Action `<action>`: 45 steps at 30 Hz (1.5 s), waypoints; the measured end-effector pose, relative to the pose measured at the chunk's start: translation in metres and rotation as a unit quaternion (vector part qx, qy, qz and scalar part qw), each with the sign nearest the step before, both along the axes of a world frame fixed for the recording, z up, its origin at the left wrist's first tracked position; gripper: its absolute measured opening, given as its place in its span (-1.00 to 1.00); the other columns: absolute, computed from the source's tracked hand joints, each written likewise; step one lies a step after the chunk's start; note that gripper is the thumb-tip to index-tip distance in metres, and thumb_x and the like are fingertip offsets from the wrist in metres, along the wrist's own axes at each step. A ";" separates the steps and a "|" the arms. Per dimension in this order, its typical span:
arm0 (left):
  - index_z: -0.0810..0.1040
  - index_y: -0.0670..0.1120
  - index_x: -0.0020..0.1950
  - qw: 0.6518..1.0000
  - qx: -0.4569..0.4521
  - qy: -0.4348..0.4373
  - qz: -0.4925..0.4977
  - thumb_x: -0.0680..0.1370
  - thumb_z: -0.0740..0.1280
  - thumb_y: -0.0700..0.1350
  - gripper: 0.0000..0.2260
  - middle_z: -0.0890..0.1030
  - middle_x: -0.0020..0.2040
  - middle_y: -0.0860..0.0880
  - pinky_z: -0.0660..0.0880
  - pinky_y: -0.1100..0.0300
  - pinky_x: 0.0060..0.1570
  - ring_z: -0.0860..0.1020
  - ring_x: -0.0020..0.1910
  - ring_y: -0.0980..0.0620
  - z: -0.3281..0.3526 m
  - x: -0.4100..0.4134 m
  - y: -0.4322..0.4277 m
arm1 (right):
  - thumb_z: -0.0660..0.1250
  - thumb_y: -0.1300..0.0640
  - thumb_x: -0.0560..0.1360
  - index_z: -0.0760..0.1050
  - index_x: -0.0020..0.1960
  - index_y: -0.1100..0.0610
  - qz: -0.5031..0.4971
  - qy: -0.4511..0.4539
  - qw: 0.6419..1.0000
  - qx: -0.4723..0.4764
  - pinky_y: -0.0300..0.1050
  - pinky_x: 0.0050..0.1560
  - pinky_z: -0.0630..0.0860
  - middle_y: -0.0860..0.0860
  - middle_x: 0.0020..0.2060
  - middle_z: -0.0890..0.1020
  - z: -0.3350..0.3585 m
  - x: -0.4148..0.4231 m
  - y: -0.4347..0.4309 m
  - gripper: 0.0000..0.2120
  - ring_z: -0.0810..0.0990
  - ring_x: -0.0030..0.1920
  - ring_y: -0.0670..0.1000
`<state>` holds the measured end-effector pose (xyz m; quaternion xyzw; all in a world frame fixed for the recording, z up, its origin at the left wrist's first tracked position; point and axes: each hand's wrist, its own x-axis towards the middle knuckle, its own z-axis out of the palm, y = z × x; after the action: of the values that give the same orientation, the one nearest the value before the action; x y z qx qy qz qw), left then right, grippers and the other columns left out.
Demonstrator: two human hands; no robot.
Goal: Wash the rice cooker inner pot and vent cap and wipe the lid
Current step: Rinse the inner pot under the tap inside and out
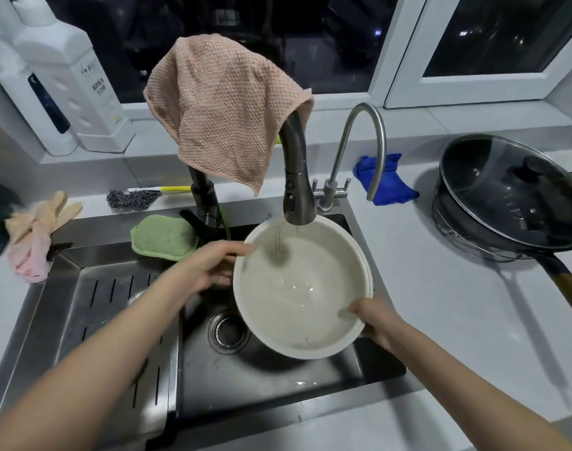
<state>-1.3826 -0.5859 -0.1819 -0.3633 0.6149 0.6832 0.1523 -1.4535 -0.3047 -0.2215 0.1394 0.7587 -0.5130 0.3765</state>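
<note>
Forearms are stretched forward over the rectangular stainless-steel sink [278, 388]. The left hand [213, 270] is set against the left side of the round cream-white inner pot [304, 288]. One digit is laid along the upper rim and the rest are curled against the outer wall (their tips are hidden behind the pot). The pot is held in the air above the basin, tilted so that its opening is turned toward the camera. It is placed directly under the dark grey pull-down faucet head [298, 196], whose neck is draped with a peach waffle-weave cloth [226, 105]. A thin stream of water is seen falling into the pot. The inside is wet and glossy, with faint grey marks near the lower rim. The right hand [377, 323] is clamped on the lower right rim, thumb pressed inside, fingers wrapped beneath.
</note>
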 end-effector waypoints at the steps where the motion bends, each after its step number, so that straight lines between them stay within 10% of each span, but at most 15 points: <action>1: 0.58 -0.02 -0.05 1.000 0.008 -0.007 0.026 0.29 0.47 0.08 -0.69 0.59 -0.17 -0.03 0.49 0.16 -0.12 0.52 -0.20 0.02 0.004 -0.004 -0.009 | 0.14 0.41 0.44 0.43 0.07 0.22 -0.012 -0.001 1.000 -0.015 0.05 -0.17 0.46 0.19 -0.17 0.54 -0.001 0.003 0.000 -0.74 0.52 -0.21 0.16; 7: 0.47 -0.21 -0.13 0.972 0.034 -0.046 0.230 0.47 0.12 0.33 -0.42 0.59 -0.14 -0.12 0.29 0.23 -0.32 0.50 -0.18 -0.03 0.022 -0.020 -0.060 | 0.08 0.45 0.42 0.40 -0.10 0.19 -0.054 -0.039 0.996 -0.056 -0.03 -0.44 0.56 0.18 -0.20 0.52 0.007 0.004 -0.003 -0.77 0.54 -0.28 0.16; 12: 0.33 -0.15 -0.30 0.966 -0.026 -0.087 0.244 0.56 -0.05 -0.05 -0.67 0.54 -0.59 -0.14 0.17 0.28 -0.41 0.34 -0.44 -0.02 0.010 -0.034 -0.068 | 0.05 0.48 0.38 0.37 -0.07 0.31 -0.067 -0.080 0.992 -0.073 0.20 -0.41 0.60 0.21 -0.17 0.51 0.012 0.000 -0.007 -0.78 0.57 -0.31 0.29; 16: 0.38 -0.20 -0.26 0.964 -0.027 -0.116 0.239 0.55 -0.02 0.14 -0.54 0.53 -0.37 -0.18 0.21 0.27 -0.37 0.36 -0.42 -0.02 0.010 -0.041 -0.070 | 0.06 0.48 0.38 0.40 -0.11 0.27 -0.056 -0.077 0.993 -0.074 0.14 -0.36 0.62 0.18 -0.18 0.52 0.010 -0.001 -0.009 -0.77 0.57 -0.29 0.22; 22: 0.35 -0.16 0.05 0.957 -0.048 -0.096 0.270 0.58 -0.09 -0.08 -0.72 0.48 -0.63 -0.20 0.22 0.27 -0.36 0.44 -0.72 0.01 -0.001 -0.045 -0.072 | 0.08 0.46 0.39 0.44 -0.10 0.28 -0.030 -0.086 0.994 -0.065 -0.04 -0.41 0.58 0.14 -0.26 0.50 0.005 0.000 -0.016 -0.78 0.53 -0.32 0.13; 29: 0.32 -0.15 -0.27 0.955 -0.045 -0.079 0.282 0.58 -0.09 -0.10 -0.69 0.43 -0.71 -0.09 0.12 0.27 -0.44 0.32 -0.81 0.09 -0.004 -0.038 -0.055 | 0.07 0.47 0.38 0.42 -0.13 0.29 -0.038 -0.101 0.992 -0.062 -0.08 -0.51 0.55 0.12 -0.31 0.50 -0.001 0.000 -0.025 -0.80 0.55 -0.44 0.12; 45: 0.31 -0.16 -0.28 0.948 -0.032 -0.006 0.318 0.62 -0.08 -0.07 -0.65 0.43 -0.71 -0.08 0.19 0.53 -0.58 0.33 -0.79 0.07 -0.013 -0.033 -0.050 | 0.08 0.46 0.40 0.45 -0.09 0.27 -0.020 -0.108 0.991 -0.073 -0.09 -0.50 0.56 0.13 -0.25 0.54 -0.002 0.001 -0.035 -0.76 0.56 -0.31 0.13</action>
<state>-1.4153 -0.6363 -0.1949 -0.5488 0.4883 0.6738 -0.0803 -1.4525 -0.3402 -0.2239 0.1813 0.6711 -0.5564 0.4551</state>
